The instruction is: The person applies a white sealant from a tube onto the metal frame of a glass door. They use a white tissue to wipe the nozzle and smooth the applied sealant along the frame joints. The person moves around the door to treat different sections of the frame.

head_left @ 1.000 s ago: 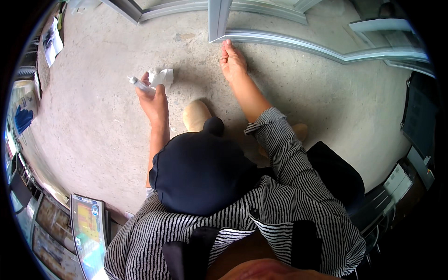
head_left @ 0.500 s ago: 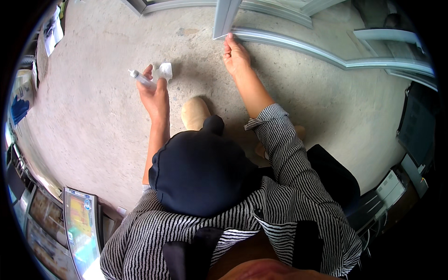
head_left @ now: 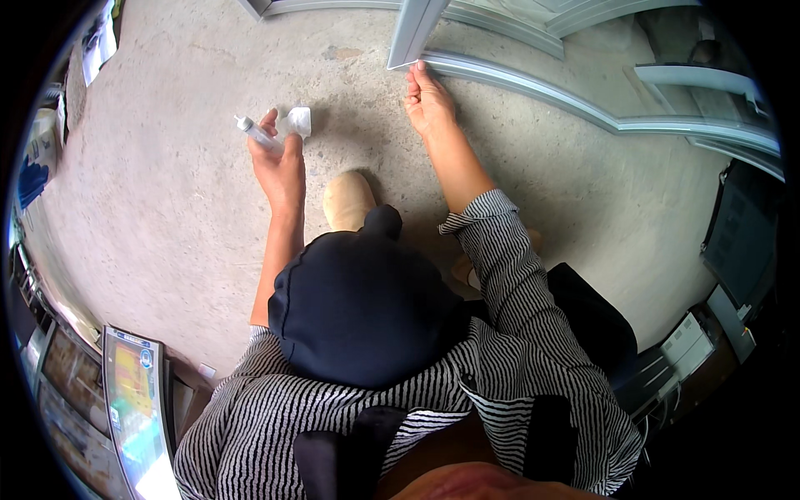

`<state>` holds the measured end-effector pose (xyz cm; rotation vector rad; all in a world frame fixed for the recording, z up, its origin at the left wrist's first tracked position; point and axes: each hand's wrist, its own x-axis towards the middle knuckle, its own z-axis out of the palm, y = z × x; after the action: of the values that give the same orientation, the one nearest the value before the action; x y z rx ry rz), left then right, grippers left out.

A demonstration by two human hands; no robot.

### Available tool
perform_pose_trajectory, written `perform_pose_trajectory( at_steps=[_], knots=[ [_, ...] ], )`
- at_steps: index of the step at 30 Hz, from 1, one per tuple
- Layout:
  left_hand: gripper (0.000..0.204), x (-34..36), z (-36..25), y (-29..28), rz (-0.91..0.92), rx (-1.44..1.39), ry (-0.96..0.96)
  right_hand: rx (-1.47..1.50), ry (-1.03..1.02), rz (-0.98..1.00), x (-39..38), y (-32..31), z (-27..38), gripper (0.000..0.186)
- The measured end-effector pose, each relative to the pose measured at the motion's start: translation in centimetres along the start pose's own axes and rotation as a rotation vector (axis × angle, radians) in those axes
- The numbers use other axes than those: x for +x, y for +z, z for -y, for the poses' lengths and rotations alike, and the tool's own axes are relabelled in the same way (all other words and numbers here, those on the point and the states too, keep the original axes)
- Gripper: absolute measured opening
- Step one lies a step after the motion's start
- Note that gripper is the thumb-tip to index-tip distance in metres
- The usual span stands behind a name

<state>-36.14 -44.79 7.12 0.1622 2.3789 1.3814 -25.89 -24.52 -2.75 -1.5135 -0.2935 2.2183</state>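
My left hand point(head_left: 275, 167) is wrapped round a pale tube point(head_left: 260, 135) with a narrow nozzle; a crumpled white piece of tissue or wrapping point(head_left: 297, 121) is beside the tube at my fingers. My right hand point(head_left: 427, 104) reaches up with bent, gathered fingers, its tips at the lower corner of a grey-white metal window or door frame point(head_left: 407, 42). Whether anything is between those fingertips I cannot make out. Below both hands are a tan shoe point(head_left: 348, 200) and my knee in dark cloth point(head_left: 358, 308).
The speckled concrete floor point(head_left: 167, 225) surrounds me. Glass panes in frames point(head_left: 700, 125) stand at upper right. Dark panels and pale boards point(head_left: 685, 343) lean at the right edge. A colourful framed panel point(head_left: 132, 400), rusty panels and a blue glove point(head_left: 33, 179) are along the left.
My right hand has moved slightly up and right along with the frame corner in the view. My left hand, still round the tube, sits a little higher; the surroundings have shifted slightly.
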Motion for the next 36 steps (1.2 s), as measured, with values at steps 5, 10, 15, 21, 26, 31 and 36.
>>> perform_pose_trajectory(
  at_steps=[5,10,15,21,26,31,36],
  knots=[
    [0.048,0.13,0.39,-0.06,-0.002,-0.023,0.006,0.005,0.002,-0.008,0.07,0.09,-0.02,0.024],
    [0.049,0.19,0.52,-0.08,-0.007,-0.004,0.022,-0.011,0.007,-0.023,-0.06,0.27,0.10,0.024],
    [0.049,0.15,0.35,-0.06,-0.014,-0.005,0.028,-0.028,0.012,-0.045,0.04,0.42,0.18,0.025],
    [0.047,0.26,0.39,-0.01,-0.032,0.021,0.049,-0.034,0.004,-0.055,0.34,0.35,0.14,0.026],
    [0.047,0.27,0.46,0.03,-0.034,0.010,0.056,-0.040,-0.008,-0.057,0.16,0.50,0.15,0.026],
    [0.047,0.24,0.28,0.02,-0.039,0.007,0.043,-0.053,-0.026,-0.082,0.31,0.48,-0.02,0.026],
    [0.047,0.34,0.48,0.03,-0.041,0.012,0.046,-0.067,-0.069,-0.102,0.51,0.54,-0.40,0.026]
  ],
)
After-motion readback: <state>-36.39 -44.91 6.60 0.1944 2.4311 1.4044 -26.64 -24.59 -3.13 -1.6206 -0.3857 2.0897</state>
